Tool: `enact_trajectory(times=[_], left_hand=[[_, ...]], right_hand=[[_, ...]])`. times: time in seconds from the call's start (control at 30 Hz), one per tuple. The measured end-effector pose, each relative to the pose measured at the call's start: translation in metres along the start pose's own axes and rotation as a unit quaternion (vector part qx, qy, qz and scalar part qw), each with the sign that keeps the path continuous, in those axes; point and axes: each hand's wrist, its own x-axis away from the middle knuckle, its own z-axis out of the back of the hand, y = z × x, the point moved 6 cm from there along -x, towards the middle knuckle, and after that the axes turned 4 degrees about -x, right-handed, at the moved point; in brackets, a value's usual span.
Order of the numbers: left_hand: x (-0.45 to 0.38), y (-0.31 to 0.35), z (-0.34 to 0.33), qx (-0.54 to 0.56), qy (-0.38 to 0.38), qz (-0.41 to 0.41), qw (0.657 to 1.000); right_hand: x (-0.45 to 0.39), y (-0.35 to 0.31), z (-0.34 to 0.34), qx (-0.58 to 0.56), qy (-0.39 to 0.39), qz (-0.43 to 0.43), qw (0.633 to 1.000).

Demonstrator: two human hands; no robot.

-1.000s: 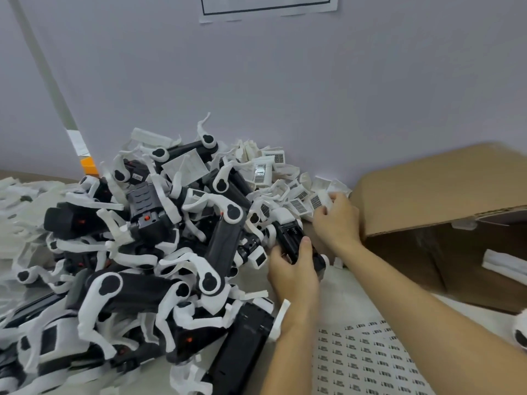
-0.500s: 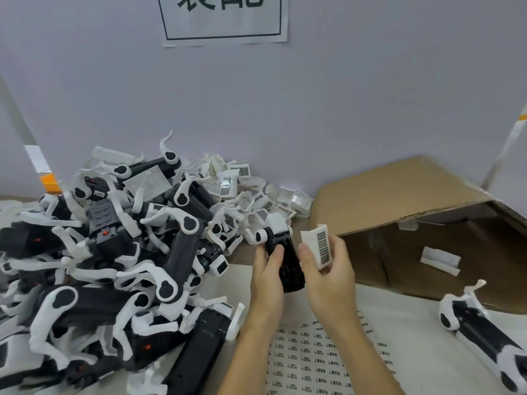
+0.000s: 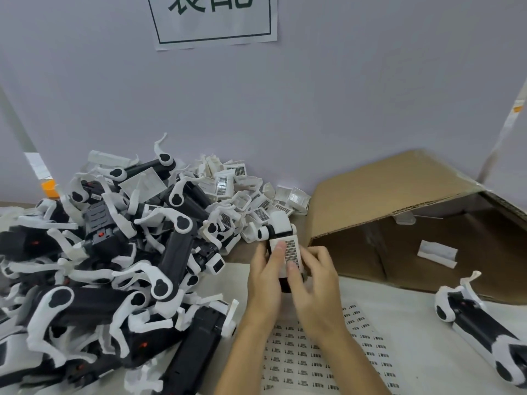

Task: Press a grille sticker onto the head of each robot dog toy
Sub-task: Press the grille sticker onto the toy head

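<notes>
Between my two hands stands a black-and-white robot dog toy (image 3: pixel 278 228), its far end pointing toward the wall. A white head piece with a grille sticker (image 3: pixel 291 250) lies against the toy's near end. My left hand (image 3: pixel 266 276) grips the toy from the left, thumb on the white piece. My right hand (image 3: pixel 316 283) holds the head piece from the right, fingers curled over it. The toy's black body is mostly hidden by my hands.
A big heap of robot dog toys (image 3: pixel 114 266) fills the left. Loose white head pieces (image 3: pixel 242 192) lie by the wall. A tipped cardboard box (image 3: pixel 399 195) opens at right. A sticker sheet (image 3: pixel 319 363) lies under my wrists. Another toy (image 3: pixel 482 332) lies at the lower right.
My right hand picked a white head piece from the pile by the wall and brought it onto the toy held by my left hand. The view tilted up and right.
</notes>
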Motion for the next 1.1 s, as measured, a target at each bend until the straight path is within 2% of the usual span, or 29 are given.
enact_trajectory(times=[0.1,0.2,0.4,0.6,0.7,0.93,1.1], left_hand=[[0.001,0.003,-0.001,0.013,-0.021,-0.013,1.0],[0.003,0.006,-0.004,0.015,-0.029,-0.014,0.999],[0.001,0.008,-0.001,-0.077,0.011,-0.033,0.996],[0.003,0.012,-0.001,-0.056,-0.006,-0.037,0.998],[0.006,0.013,-0.002,-0.052,-0.005,-0.034,0.998],[0.006,0.012,-0.002,-0.07,0.009,-0.024,0.997],[0.005,0.008,-0.002,-0.05,0.006,0.0,0.999]], right_hand=[[-0.003,0.006,0.001,-0.132,0.007,-0.083,0.988],[-0.005,0.015,-0.002,-0.208,-0.014,-0.156,0.966],[-0.006,0.02,-0.001,-0.257,-0.02,-0.177,0.95],[-0.009,0.019,0.0,-0.307,-0.006,-0.203,0.93],[-0.009,0.021,-0.001,-0.357,-0.01,-0.231,0.905],[-0.007,0.025,0.002,-0.323,0.033,-0.241,0.915],[-0.006,0.02,-0.002,-0.27,0.01,-0.212,0.939]])
